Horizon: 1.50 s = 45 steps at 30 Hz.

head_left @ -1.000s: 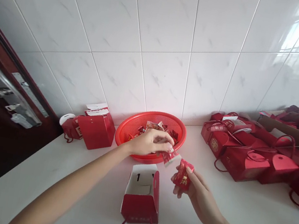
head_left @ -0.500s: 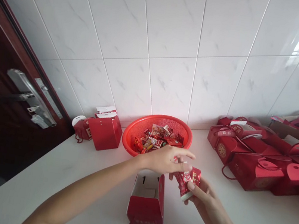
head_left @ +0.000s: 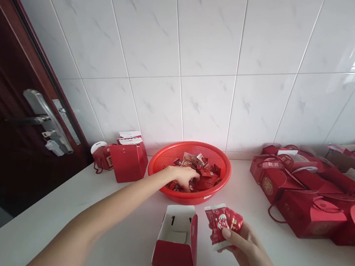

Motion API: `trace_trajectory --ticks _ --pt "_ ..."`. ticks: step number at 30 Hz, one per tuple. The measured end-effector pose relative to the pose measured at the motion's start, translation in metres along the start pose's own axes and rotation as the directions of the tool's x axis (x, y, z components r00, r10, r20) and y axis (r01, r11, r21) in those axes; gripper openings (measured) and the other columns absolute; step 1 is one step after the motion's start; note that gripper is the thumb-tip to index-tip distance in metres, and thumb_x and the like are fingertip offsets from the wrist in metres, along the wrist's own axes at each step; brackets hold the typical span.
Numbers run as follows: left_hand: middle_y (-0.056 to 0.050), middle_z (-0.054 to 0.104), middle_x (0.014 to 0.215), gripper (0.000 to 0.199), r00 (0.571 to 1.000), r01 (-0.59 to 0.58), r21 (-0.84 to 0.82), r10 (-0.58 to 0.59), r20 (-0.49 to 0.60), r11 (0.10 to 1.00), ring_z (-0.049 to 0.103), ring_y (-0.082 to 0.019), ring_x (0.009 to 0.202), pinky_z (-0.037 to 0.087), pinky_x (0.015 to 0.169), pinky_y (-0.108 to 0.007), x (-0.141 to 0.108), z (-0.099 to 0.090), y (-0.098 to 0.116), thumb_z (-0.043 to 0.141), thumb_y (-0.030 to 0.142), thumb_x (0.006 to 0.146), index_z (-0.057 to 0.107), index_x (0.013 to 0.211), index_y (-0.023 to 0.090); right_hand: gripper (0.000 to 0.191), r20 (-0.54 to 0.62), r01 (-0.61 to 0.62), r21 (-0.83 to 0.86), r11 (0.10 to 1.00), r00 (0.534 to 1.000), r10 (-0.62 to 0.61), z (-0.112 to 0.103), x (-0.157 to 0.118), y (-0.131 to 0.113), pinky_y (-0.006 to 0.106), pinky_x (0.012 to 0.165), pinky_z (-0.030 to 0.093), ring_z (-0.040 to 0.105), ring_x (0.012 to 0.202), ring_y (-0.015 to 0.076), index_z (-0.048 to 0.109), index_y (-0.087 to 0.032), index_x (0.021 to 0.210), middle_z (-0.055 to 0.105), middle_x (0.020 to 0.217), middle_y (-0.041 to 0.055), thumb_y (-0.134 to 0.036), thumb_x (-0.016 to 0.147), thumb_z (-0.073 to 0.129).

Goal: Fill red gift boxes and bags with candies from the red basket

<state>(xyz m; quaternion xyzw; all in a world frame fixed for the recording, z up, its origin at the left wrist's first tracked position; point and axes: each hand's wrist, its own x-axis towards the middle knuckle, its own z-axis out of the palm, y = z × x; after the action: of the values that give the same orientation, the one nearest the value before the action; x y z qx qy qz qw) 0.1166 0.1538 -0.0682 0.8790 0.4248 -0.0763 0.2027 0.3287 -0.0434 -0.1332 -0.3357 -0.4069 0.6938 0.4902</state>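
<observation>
My left hand (head_left: 184,177) reaches into a red plastic basket (head_left: 158,148) among wrapped candies (head_left: 207,180). Its fingers are bent downward and apart, with the tips partly hidden by the wrappers. Over the table to the right, my right hand (head_left: 244,242) pinches a few red candy packets (head_left: 221,225) between thumb and fingers, fanned out, with white edges and printed lettering. In front of the basket stands an open red gift box (head_left: 174,260), its white inside facing up and a cord handle hanging at the near side.
Several red gift boxes (head_left: 313,213) with cord handles crowd the table's right side, beside a cardboard carton (head_left: 354,165). At the left stand a taller red box (head_left: 127,161) and a small one (head_left: 102,157). A dark door (head_left: 0,100) borders the table, and a tiled wall (head_left: 202,101) rises behind.
My left hand has left the packets at my right hand and moved left and away into the basket. My right hand keeps its packets. The view has shifted slightly.
</observation>
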Motion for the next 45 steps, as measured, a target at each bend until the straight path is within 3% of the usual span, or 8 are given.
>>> trace_trajectory --ticks 4,9,17,22,27,30,36,45 --pt "-0.008 0.074 0.088 0.022 0.992 0.087 0.066 -0.08 -0.093 0.994 0.066 -0.027 0.08 0.045 0.069 -0.032 0.007 -0.002 -0.012 0.071 0.009 0.057 0.072 0.075 0.02 0.029 -0.002 0.001 -0.011 1.0 1.0 -0.001 -0.001 0.0 -0.001 0.03 0.069 0.049 0.062 0.072 0.0165 0.068 -0.019 0.093 0.07 0.08 0.0032 -0.043 0.079 0.079" --pt "-0.005 0.071 0.074 0.014 0.966 0.133 0.048 -0.119 -0.23 0.99 0.065 -0.023 0.075 0.044 0.07 -0.029 0.001 -0.014 -0.032 0.06 0.014 0.075 0.072 0.078 0.019 0.029 0.011 0.015 -0.026 1.0 1.0 -0.015 -0.003 -0.001 -0.001 0.029 0.068 0.049 0.061 0.072 0.0156 0.068 -0.02 0.093 0.07 0.079 0.0024 -0.043 0.079 0.078" --pt "-0.011 0.072 0.102 0.028 0.924 0.194 -0.011 -0.186 -0.335 0.981 0.067 -0.026 0.093 0.047 0.076 -0.031 0.002 -0.007 -0.031 0.057 0.034 0.09 0.066 0.109 0.017 0.032 0.005 -0.016 -0.029 0.999 1.0 0.017 -0.003 0.001 0.0 0.028 0.068 0.048 0.06 0.072 0.0144 0.069 -0.02 0.097 0.068 0.08 0.0013 -0.044 0.079 0.079" --pt "-0.007 0.072 0.108 0.025 0.971 0.088 -0.013 -0.089 -0.222 0.996 0.067 -0.022 0.099 0.049 0.081 -0.028 -0.001 -0.008 -0.016 0.06 0.037 0.089 0.066 0.106 0.02 0.032 -0.033 -0.031 -0.021 0.999 0.999 0.03 -0.006 0.002 0.002 0.028 0.068 0.048 0.06 0.072 0.0149 0.067 -0.02 0.092 0.069 0.08 0.0018 -0.046 0.079 0.079" --pt "-0.005 0.073 0.1 0.049 0.999 0.026 0.024 -0.026 0.018 0.999 0.068 -0.025 0.088 0.049 0.07 -0.028 0.001 0.002 -0.009 0.084 0.04 0.06 0.069 0.103 0.023 0.034 -0.053 -0.046 -0.025 0.999 0.998 0.044 -0.007 0.003 0.003 0.029 0.068 0.047 0.061 0.072 0.0158 0.067 -0.019 0.091 0.07 0.081 0.0027 -0.047 0.077 0.081" --pt "-0.005 0.071 0.084 0.035 0.996 0.048 0.052 -0.052 0.073 0.997 0.065 -0.025 0.073 0.046 0.062 -0.029 0.005 0.01 -0.011 0.082 0.029 0.057 0.07 0.088 0.02 0.034 -0.053 -0.054 -0.033 0.998 0.997 0.052 -0.005 0.005 0.003 0.029 0.068 0.047 0.061 0.071 0.0157 0.067 -0.019 0.09 0.07 0.079 0.0029 -0.047 0.076 0.081" --pt "0.001 0.067 0.067 0.004 0.999 0.016 -0.04 -0.014 0.046 0.999 0.06 -0.017 0.064 0.042 0.058 -0.025 0.002 0.008 -0.018 0.068 0.017 0.068 0.068 0.071 0.02 0.034 -0.051 -0.026 -0.028 0.999 0.998 0.025 -0.005 0.005 0.004 0.029 0.066 0.048 0.06 0.071 0.0155 0.067 -0.019 0.089 0.069 0.079 0.0025 -0.046 0.076 0.082" --pt "-0.002 0.071 0.074 0.02 0.99 -0.051 -0.346 0.001 -0.144 0.937 0.066 -0.017 0.073 0.048 0.068 -0.024 -0.004 0.001 -0.024 0.054 0.029 0.084 0.067 0.075 0.017 0.034 -0.051 -0.008 -0.028 1.0 0.999 0.007 -0.005 0.003 0.0 0.029 0.067 0.049 0.061 0.072 0.0157 0.068 -0.019 0.09 0.07 0.081 0.0024 -0.045 0.074 0.083"
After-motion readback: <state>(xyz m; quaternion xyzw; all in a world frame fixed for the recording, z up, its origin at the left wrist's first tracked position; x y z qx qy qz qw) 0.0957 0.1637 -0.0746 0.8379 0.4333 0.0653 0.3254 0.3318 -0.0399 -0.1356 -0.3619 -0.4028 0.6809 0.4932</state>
